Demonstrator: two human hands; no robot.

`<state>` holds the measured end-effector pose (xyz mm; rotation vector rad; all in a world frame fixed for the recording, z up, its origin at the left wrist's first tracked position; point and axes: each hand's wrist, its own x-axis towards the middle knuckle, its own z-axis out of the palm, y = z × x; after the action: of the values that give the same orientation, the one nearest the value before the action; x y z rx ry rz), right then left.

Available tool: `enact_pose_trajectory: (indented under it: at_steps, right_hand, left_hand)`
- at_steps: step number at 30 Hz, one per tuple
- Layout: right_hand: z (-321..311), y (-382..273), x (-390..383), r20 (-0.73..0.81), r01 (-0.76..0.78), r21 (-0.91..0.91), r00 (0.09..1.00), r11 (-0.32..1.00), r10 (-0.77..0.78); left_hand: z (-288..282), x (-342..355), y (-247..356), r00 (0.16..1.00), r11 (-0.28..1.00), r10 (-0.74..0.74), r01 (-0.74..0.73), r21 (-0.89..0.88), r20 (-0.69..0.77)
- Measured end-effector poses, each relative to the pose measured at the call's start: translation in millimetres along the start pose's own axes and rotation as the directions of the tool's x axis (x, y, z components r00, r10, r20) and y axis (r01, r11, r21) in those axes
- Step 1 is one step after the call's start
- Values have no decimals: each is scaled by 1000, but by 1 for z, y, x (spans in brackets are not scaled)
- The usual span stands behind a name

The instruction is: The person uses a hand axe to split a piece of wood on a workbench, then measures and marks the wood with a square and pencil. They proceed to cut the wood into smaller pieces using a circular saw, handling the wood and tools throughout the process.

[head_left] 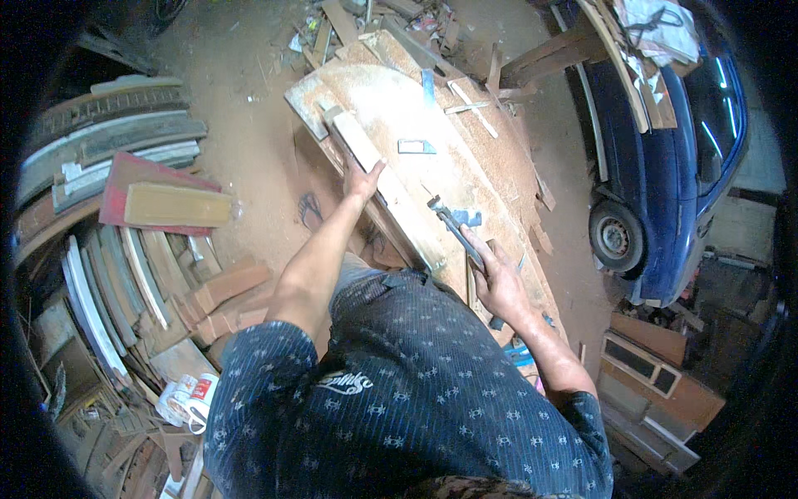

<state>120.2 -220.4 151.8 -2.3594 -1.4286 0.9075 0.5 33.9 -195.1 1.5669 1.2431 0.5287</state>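
Observation:
My left hand (363,177) is closed on a pale wooden block (354,138) lying lengthwise along the left edge of a dusty wooden worktop (453,151). My right hand (499,274) grips a long, dark metal hand tool (457,229), perhaps a hammer, angled forward over the worktop; its exact type I cannot tell. A thin small piece shows by the tool's head, too small to name. Near it lie a blue-and-dark flat piece (467,218) and a small square-ended tool (416,146). Farther up are crossed thin wooden strips (474,108).
Stacks of curved boards (116,150) and a red board (116,200) fill the left, with white containers (199,397) below. A blue car (665,175) stands at the right behind a leaning wooden structure (557,54). Panels (657,366) lie lower right; offcuts (332,21) litter the floor ahead.

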Motion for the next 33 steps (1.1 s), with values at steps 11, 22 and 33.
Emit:
enact_pose_trajectory:
  at_steps: [11, 22, 33]
  right_hand:
    - [108, 30, 13, -134, 188, -21, 973, 982, -189]
    - [153, 54, 54, 160, 107, -7, 982, 994, -105]
    - [148, 99, 115, -31, -99, 33, 994, 994, 100]
  left_hand:
    - [-79, -175, 147, 891, 682, -324, 453, -574, 318]
    - [-205, -212, 42, 875, 489, -484, 245, -837, -27]
    - [-436, -446, -227, 356, 460, -755, -310, -832, -550]
